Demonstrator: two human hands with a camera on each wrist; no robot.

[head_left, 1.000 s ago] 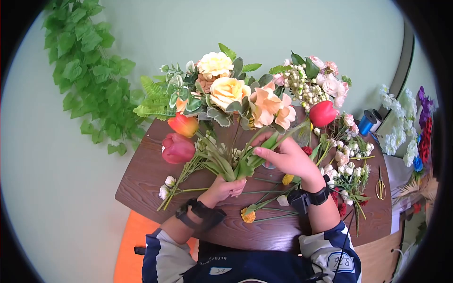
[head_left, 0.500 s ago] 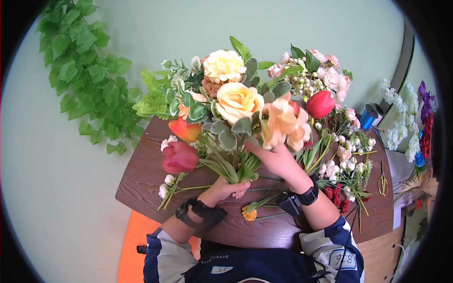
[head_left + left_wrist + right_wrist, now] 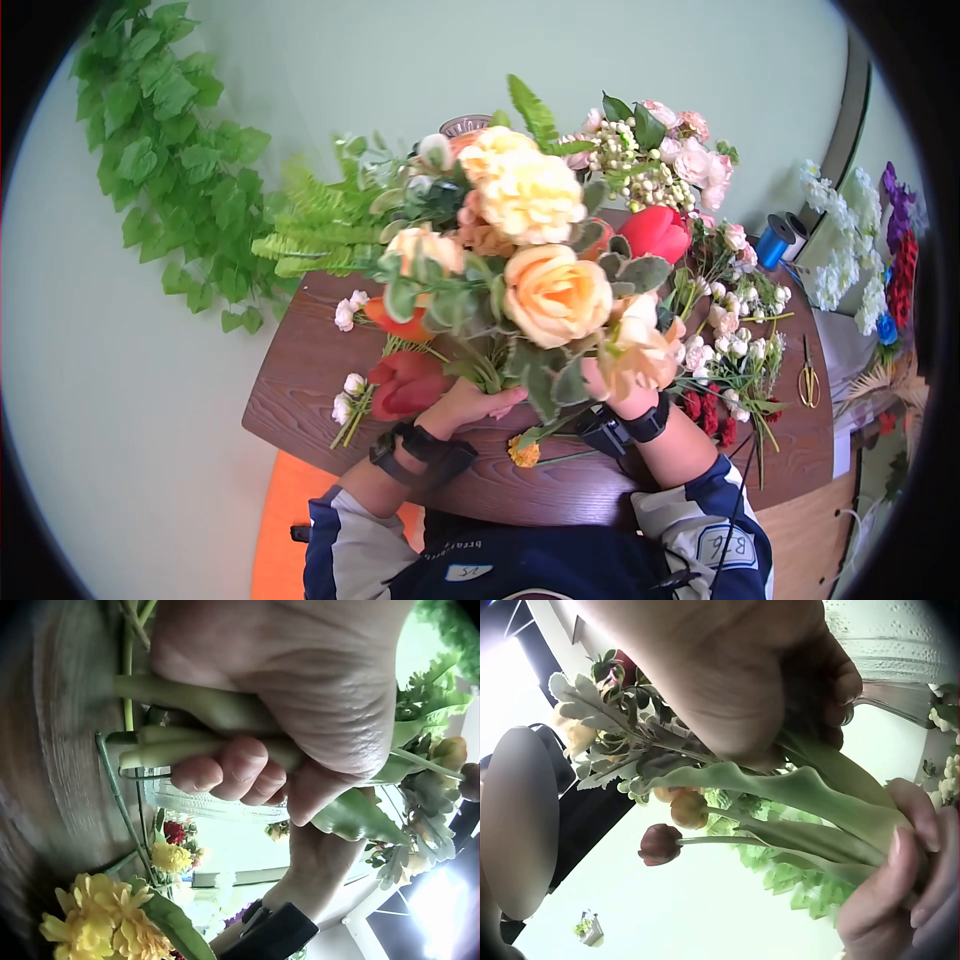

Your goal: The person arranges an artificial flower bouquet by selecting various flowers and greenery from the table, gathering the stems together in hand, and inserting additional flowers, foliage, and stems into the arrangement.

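In the head view the left hand (image 3: 468, 402) grips the bouquet's stems low down, and the left wrist view shows its fingers (image 3: 244, 769) curled round the thick green stems (image 3: 184, 754). The right hand (image 3: 622, 392) is partly hidden behind peach petals. Its fingers (image 3: 840, 690) curl in around the stems and a long leaf (image 3: 825, 799) in the right wrist view, just above the left hand (image 3: 900, 889). The blooms lean towards the head camera: a peach rose (image 3: 558, 295), a cream flower (image 3: 530, 195), a red tulip (image 3: 655, 235) and a darker tulip (image 3: 408, 385).
On the brown table (image 3: 300, 400) lie a yellow flower (image 3: 523, 451), white blooms (image 3: 343, 408), gold-handled scissors (image 3: 809, 383) and a blue spool (image 3: 775, 240). Pink roses (image 3: 690, 160) stand at the back right. Clear ribbed glass (image 3: 225, 802) shows beyond the left fingers.
The bouquet's heads have tipped towards the head camera and down to the right. The right hand has come down closer to the left hand, which has stayed almost in place.
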